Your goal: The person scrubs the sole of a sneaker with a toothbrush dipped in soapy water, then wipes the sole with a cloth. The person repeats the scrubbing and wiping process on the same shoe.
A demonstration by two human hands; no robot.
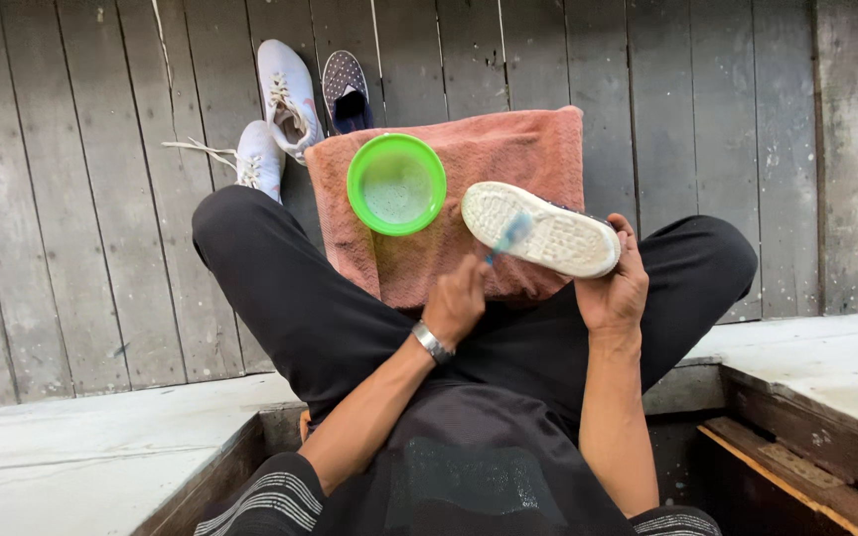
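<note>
Grey planks below — right fingers grip white shoe, left fingers clasp brush on sole

Black trousers cover both legs across the middle of the frame, plain and a bit baggy. Dark top at the bottom centre, with short sleeves that have thin pale stripes at the bottom left and right corners. Bare forearms. There's a silver metal wristband on the left wrist, just below centre.
</note>
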